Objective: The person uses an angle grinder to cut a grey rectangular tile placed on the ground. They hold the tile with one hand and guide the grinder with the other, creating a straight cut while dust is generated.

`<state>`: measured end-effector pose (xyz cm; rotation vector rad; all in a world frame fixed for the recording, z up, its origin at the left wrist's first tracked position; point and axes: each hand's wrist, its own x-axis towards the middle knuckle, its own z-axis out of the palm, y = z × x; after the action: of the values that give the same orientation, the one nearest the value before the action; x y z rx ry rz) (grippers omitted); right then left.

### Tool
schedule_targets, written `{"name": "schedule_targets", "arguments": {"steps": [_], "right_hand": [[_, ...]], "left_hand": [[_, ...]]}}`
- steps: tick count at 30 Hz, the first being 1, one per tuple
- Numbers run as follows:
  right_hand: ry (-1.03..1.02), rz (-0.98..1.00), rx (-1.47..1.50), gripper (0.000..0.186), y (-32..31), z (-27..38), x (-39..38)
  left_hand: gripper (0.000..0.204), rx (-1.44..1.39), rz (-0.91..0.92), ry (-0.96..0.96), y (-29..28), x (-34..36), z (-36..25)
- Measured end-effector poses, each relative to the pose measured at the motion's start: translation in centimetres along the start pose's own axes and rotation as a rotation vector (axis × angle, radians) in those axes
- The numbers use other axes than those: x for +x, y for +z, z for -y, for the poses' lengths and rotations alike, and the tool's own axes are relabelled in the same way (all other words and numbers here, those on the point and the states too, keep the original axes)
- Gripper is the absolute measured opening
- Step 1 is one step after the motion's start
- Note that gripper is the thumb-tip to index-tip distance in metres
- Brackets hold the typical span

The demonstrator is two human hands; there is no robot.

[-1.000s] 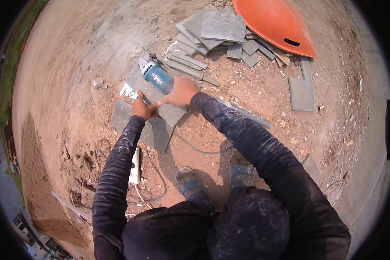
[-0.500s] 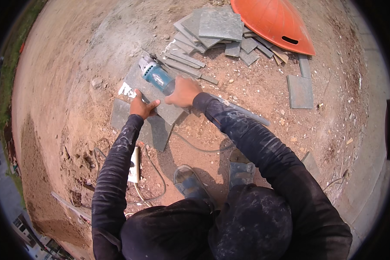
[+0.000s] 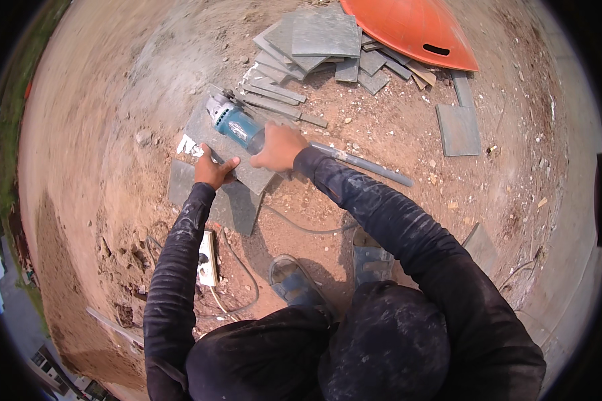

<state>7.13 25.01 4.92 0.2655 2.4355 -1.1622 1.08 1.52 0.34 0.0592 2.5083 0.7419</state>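
My right hand point(image 3: 279, 146) is wrapped round the body of a teal-and-silver angle grinder point(image 3: 237, 123), whose head sits over a grey tile point(image 3: 261, 177) at the tile's far side. My left hand point(image 3: 214, 167) grips that tile left of the grinder, thumb on top near a dark strip; what is under its fingers is partly hidden. A white torn patch point(image 3: 188, 146) lies by the tile's left side. A second grey slab point(image 3: 231, 214) lies underneath, nearer me. A grey rod point(image 3: 374, 170) rests on the dirt beside my right wrist.
A pile of grey tiles point(image 3: 324, 33) lies beyond, beside an orange plastic tub-like object point(image 3: 411, 27). A loose square tile point(image 3: 458, 130) is at the right. A white power strip point(image 3: 207, 257) and grey cables point(image 3: 254, 281) lie near my sandalled feet point(image 3: 294, 284). A pavement edge point(image 3: 568, 281) runs along the right.
The surroundings have shifted slightly up and left in the view. My hands and the grinder appear a little further left and lower, with both holds unchanged.
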Motion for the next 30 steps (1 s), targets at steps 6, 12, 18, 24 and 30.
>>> {"name": "schedule_targets", "arguments": {"steps": [6,12,18,24,30], "right_hand": [[-0.011,0.026,0.02,0.072,-0.2,0.3,-0.7],[-0.004,0.042,0.022,0.072,-0.5,-0.3,-1.2],[-0.016,0.032,0.021,0.075,-0.2,-0.6,-1.2],[-0.016,0.053,0.009,0.074,-0.4,-1.1,-1.5],[-0.019,0.045,0.008,0.071,-0.5,-1.2,-2.0]], "left_hand": [[0.115,-0.008,0.001,-0.032,-0.7,0.0,0.6],[0.114,-0.071,0.028,-0.055,-0.5,-0.5,-0.5],[0.113,0.038,-0.007,-0.016,-0.4,0.2,0.6],[0.113,-0.025,0.018,-0.053,-0.3,0.0,-0.2],[0.113,-0.032,0.014,-0.067,-0.4,-0.3,-0.5]]}}
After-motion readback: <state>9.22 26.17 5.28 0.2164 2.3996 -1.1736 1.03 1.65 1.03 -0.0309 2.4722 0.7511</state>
